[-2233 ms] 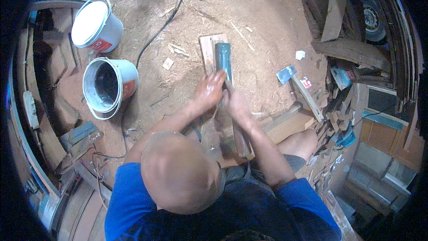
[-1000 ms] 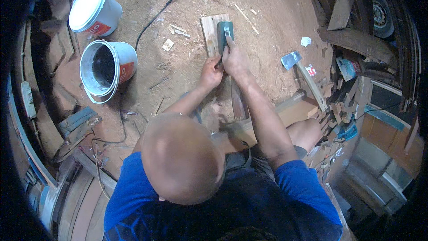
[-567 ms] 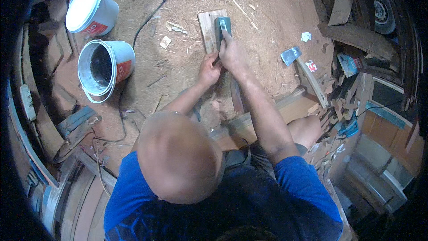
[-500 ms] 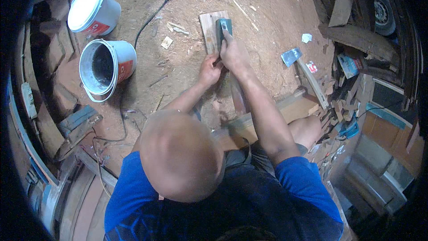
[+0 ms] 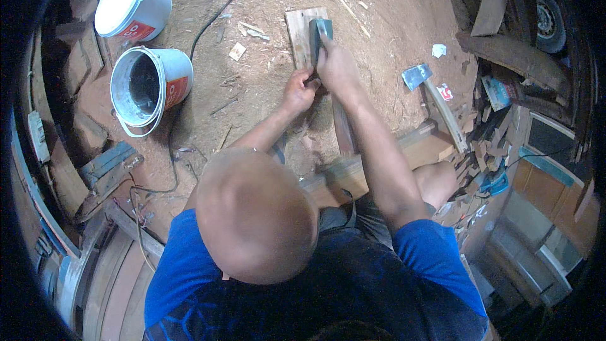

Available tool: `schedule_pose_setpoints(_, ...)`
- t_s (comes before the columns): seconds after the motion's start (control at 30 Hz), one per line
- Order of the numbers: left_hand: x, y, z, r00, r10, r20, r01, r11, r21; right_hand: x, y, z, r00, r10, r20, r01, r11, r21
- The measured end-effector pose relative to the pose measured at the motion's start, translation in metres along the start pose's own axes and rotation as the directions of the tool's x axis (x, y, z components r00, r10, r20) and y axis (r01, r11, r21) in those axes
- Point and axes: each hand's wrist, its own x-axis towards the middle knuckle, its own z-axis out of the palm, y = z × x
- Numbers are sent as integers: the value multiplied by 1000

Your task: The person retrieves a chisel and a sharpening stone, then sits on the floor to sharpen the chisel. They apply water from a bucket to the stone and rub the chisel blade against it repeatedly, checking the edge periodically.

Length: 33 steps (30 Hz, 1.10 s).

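On the sawdust floor, a narrow wooden board [image 5: 302, 41] runs lengthwise straight away from the person. Upon its far end lies a grey-green hand plane [image 5: 317, 35], axis along the board. Right hand [image 5: 336, 69] wraps its rear; left hand [image 5: 299, 90], closed, grips just behind, nearer the body.

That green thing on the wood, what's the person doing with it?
A person in a blue shirt sits on a sawdust-covered floor. The right hand grips a dark green block-shaped tool pressed onto a long wooden board. The left hand is at the tool's near end. Two white buckets stand nearby, and an axe lies to the right.
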Motion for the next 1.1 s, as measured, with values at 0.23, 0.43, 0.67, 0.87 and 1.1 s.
schedule_pose_setpoints(0.23,-12,13,7,984,-145,-103,124,974,-187,-98,26,10,1000,17,17,-18,997,81)
schedule_pose_setpoints(0.43,-2,9,2,996,-18,-82,24,996,81,-24,7,4,1000,4,28,-4,1000,-4)
schedule_pose_setpoints(0.67,-6,45,-1,986,-78,-149,83,996,29,-99,43,20,997,28,73,-24,998,-52)
schedule_pose_setpoints(0.87,2,29,-1,986,42,-161,-28,996,83,-1,13,6,1000,-10,-13,10,1000,19)
schedule_pose_setpoints(1.1,0,30,-3,982,-111,-153,122,990,68,-96,40,7,993,31,110,-24,998,-66)
